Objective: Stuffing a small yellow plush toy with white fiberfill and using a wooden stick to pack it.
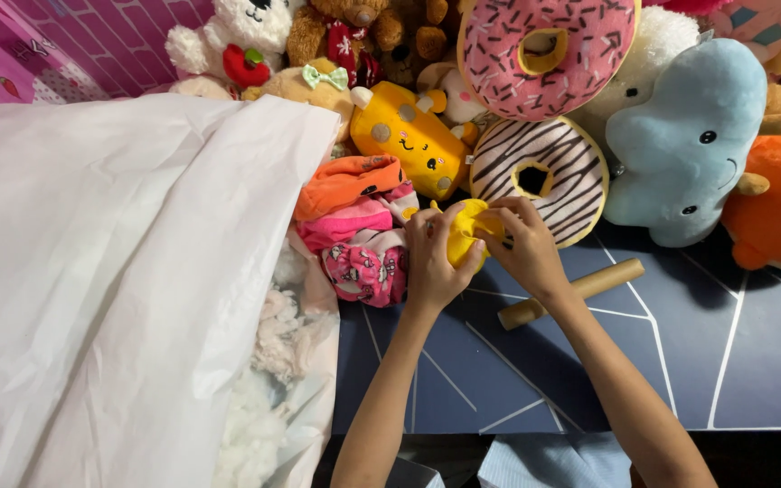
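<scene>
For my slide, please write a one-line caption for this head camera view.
Both hands, left hand and right hand, grip a small yellow plush piece beside a white bag of fluffy stuffing.

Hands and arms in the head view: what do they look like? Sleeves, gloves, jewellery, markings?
Both hands are bare: the left hand and the right hand wear no gloves, and no rings show. Both forearms are uncovered up to the bottom edge of the picture, with no sleeve, watch or bracelet in view. No cables or markings are visible on either arm.

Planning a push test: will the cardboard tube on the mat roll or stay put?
The cardboard tube is round and lies flat on the smooth blue mat, so it would probably roll sideways. It looks hollow, likely light. The right hand partly covers it.
</scene>
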